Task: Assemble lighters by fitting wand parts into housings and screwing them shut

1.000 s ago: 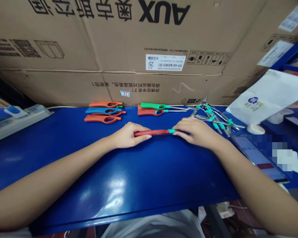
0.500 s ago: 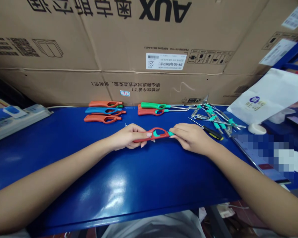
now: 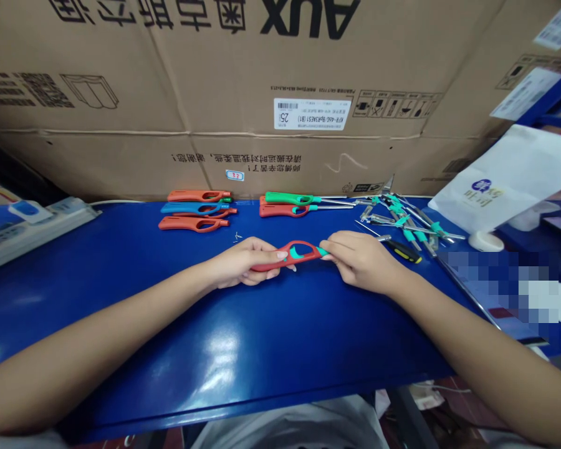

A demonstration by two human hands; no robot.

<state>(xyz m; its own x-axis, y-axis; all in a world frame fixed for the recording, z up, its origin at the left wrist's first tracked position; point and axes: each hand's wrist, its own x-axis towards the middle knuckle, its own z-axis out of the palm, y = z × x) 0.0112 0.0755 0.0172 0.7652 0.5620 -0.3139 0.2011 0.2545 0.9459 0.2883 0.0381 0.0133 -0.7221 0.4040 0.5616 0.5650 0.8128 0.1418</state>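
Note:
A red long-nosed lighter (image 3: 308,257) with a green trigger (image 3: 297,252) is held level above the blue table. My left hand (image 3: 245,262) is closed round its handle, thumb on top near the trigger. The fingers of my right hand (image 3: 362,259) pinch the green collar at its front end; whether a metal tube lies under them is hidden. Just behind my left hand lie a few tiny screws (image 3: 237,237). A black and yellow screwdriver (image 3: 404,251) rests beyond my right hand.
Orange and blue lighter shells (image 3: 194,222) lie at the back left. Beside them are a green lighter (image 3: 287,198) and a red one with metal tubes. Lighter tubes with green parts (image 3: 409,224) are heaped at right. A power strip (image 3: 42,227) and a large carton (image 3: 135,156) border the table.
My left hand has shifted slightly right and down with the lighter, baring more of the tiny screws behind it. Both hands keep their hold.

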